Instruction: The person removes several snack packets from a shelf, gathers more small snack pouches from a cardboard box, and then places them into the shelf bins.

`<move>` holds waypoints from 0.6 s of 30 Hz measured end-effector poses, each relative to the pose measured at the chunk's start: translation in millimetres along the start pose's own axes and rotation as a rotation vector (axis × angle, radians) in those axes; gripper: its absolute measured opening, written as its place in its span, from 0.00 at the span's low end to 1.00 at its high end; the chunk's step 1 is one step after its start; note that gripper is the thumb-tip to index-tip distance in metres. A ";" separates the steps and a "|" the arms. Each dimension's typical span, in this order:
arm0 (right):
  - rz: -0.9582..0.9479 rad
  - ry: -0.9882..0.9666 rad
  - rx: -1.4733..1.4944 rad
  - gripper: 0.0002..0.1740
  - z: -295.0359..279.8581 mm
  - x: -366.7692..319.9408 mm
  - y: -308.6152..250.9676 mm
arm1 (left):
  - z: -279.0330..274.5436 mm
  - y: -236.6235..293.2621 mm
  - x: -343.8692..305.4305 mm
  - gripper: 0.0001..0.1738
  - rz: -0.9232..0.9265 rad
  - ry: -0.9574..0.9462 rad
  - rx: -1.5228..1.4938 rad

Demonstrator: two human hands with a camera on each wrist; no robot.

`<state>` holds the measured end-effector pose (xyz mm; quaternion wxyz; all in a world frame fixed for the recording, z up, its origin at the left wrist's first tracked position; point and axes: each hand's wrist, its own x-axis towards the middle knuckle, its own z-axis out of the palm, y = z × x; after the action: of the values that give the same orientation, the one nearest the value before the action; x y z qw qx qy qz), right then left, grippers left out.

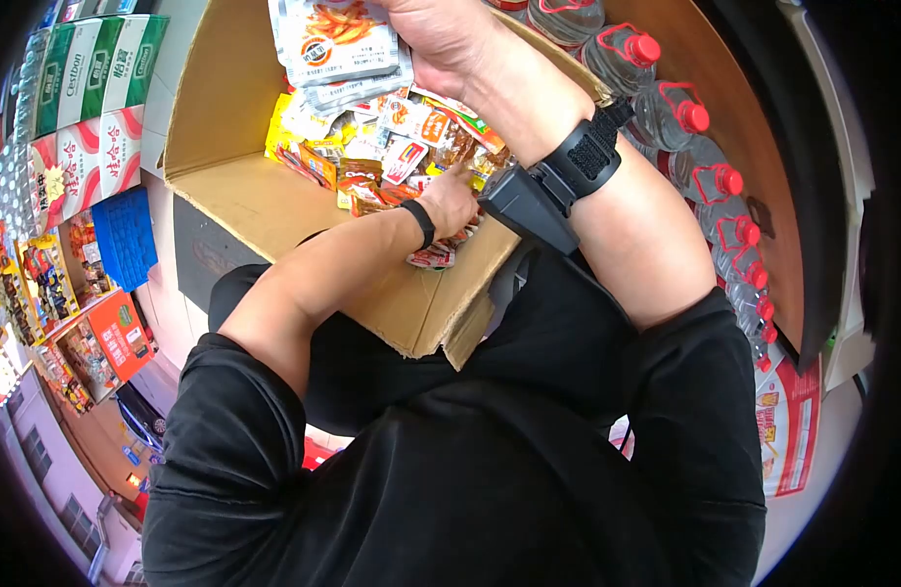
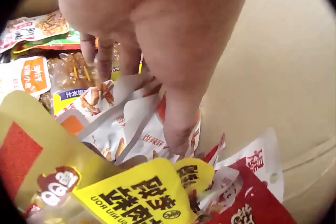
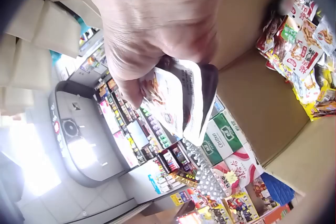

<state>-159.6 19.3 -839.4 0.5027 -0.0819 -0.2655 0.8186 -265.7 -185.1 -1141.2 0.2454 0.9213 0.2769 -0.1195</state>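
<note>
My left hand (image 1: pixel 449 201) is down in the cardboard box (image 1: pixel 245 196), fingers (image 2: pixel 102 56) among the loose snack packets (image 1: pixel 411 137); I cannot tell whether they grip one. Above the box, my right hand (image 1: pixel 441 39) has its fingers curled round a bunch of white packets (image 1: pixel 338 44). Red-capped bottles (image 1: pixel 710 166) stand to the right.

Held snack packets (image 1: pixel 338 44): small flat stack, white foil with orange-red food print and a round logo. Gripped at one edge by the right hand (image 1: pixel 441 39), above the cardboard box (image 1: pixel 225 108).

Loose packets (image 1: pixel 402 147): mixed pile inside the box, with yellow, red, white and orange wrappers overlapping at all angles. The left hand (image 1: pixel 450 201) touches white ones beside the box wall.
</note>
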 end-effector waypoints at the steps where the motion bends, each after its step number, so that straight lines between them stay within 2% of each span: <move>1: 0.001 0.000 0.002 0.23 -2.7 0.0 2.4 | 6.1 -1.7 -1.8 0.14 -0.034 -0.030 0.007; 2: -0.001 -0.011 -0.027 0.23 -7.6 2.3 6.9 | 11.3 -5.5 -3.0 0.14 -0.069 -0.059 0.016; 5: -0.011 -0.023 -0.090 0.23 -15.6 5.4 11.5 | 50.7 -21.3 4.9 0.15 -0.164 0.048 -0.225; 7: -0.023 -0.027 -0.122 0.23 -12.3 5.1 7.3 | -20.0 -15.3 1.4 0.15 -0.080 -0.122 0.014; 9: 0.010 -0.011 0.044 0.24 -0.5 -3.5 0.3 | -107.4 -11.6 -6.5 0.16 -0.034 -0.259 0.047; 11: 0.028 -0.018 0.042 0.24 -0.1 -3.1 -2.3 | -124.5 -30.4 -9.5 0.23 -0.080 -0.308 -0.018; 13: -0.015 0.004 0.023 0.24 -0.3 -0.3 -1.3 | -184.8 -25.8 -13.4 0.31 -0.308 -0.467 -0.178; 14: -0.014 0.001 0.021 0.24 -2.6 2.4 0.5 | -183.4 -42.2 -22.3 0.17 -0.207 -0.310 -0.282; 15: 0.006 0.009 0.029 0.24 -6.6 4.3 3.6 | -181.9 -57.6 -28.2 0.23 -0.197 -0.195 -0.333; 18: 0.039 0.033 0.065 0.24 -8.4 3.2 6.4 | -215.3 -84.7 -34.5 0.31 -0.394 -0.180 -0.449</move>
<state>-162.8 22.8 -849.4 0.4932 -0.0840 -0.2289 0.8350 -324.0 -27.6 -978.4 0.4383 0.7584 0.4469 -0.1816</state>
